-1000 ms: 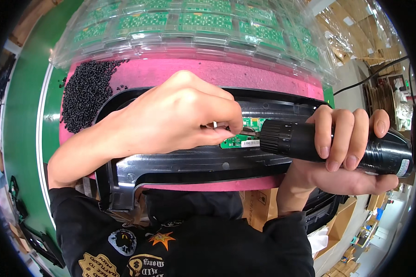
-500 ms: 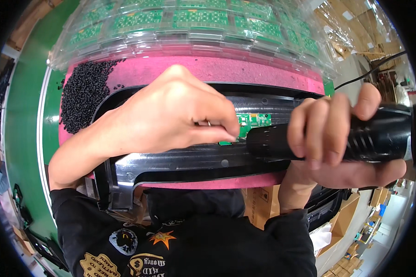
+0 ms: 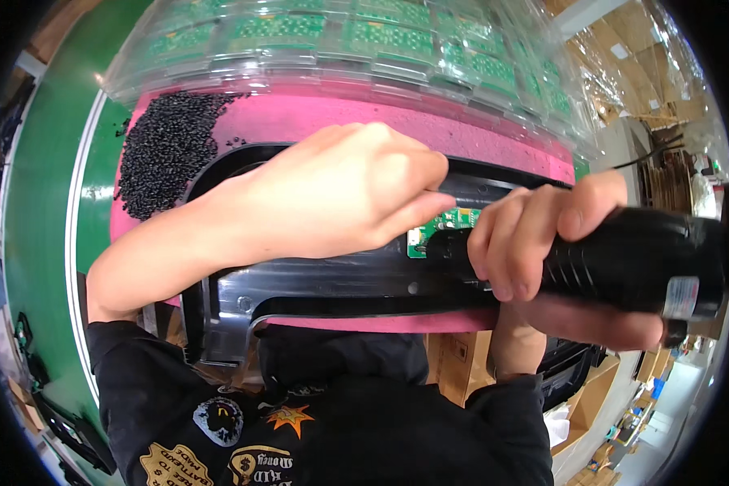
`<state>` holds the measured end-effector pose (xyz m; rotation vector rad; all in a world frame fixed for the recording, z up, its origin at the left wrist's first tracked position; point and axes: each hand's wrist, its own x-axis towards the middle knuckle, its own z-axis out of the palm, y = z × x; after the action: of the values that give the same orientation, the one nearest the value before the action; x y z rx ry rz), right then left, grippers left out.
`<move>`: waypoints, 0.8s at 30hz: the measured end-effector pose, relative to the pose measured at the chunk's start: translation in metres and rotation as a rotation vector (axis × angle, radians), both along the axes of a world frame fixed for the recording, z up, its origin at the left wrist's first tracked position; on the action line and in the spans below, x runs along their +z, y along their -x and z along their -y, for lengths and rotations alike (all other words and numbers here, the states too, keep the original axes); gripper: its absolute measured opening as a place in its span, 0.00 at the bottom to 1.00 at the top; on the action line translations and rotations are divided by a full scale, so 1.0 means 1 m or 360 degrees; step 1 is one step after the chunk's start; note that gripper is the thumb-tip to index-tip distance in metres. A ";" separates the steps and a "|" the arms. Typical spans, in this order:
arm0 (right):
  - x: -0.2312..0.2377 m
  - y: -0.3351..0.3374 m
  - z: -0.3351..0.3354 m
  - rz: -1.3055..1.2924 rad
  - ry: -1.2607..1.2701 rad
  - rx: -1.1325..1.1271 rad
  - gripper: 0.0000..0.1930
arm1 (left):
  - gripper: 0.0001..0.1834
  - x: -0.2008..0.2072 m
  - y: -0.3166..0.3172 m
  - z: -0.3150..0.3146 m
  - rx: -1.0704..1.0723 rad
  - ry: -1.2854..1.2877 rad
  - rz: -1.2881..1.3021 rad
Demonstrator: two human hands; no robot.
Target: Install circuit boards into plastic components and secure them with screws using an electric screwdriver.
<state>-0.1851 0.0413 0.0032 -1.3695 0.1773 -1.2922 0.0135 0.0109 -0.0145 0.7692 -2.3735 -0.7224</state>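
A long black plastic housing [image 3: 340, 285] lies across the bench, and a small green circuit board [image 3: 416, 241] sits inside it. My right hand [image 3: 530, 239] is wrapped around a black electric screwdriver [image 3: 624, 257], held nearly level with its nose pointing left. The nose covers part of the board; its tip is hidden. Over the housing, just left of the board, my left hand [image 3: 340, 190] is closed with thumb and fingers pinched together. Whatever the pinch holds, if anything, is hidden.
A heap of small black screws [image 3: 166, 154] lies at the left of the pink mat [image 3: 300, 112]. Clear plastic trays [image 3: 316, 69] of green boards are stacked along the far side. Cardboard boxes [image 3: 459, 360] stand below at the near right, and a black cable [image 3: 652, 154] runs at the right.
The whole view has shifted slightly. My left hand has moved right, its pinch now at the board's upper edge. My right hand has brought the screwdriver a little left over the board.
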 end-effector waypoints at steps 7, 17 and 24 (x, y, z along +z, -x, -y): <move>-0.002 -0.016 -0.005 -0.0050 -0.0064 -0.0051 0.40 | 0.10 -0.024 -0.009 -0.007 -0.0205 0.0326 -0.0256; 0.002 -0.010 -0.004 0.0061 0.0097 -0.0086 0.36 | 0.12 -0.010 -0.007 -0.006 -0.0257 0.0094 0.0060; 0.020 0.013 -0.007 0.0415 0.0177 -0.0297 0.25 | 0.09 -0.008 0.003 -0.002 -0.0395 0.0004 -0.0054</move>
<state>-0.1985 0.0488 0.0232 -1.2854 0.0551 -1.6445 0.0104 0.0131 -0.0226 0.4609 -2.4640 -0.8249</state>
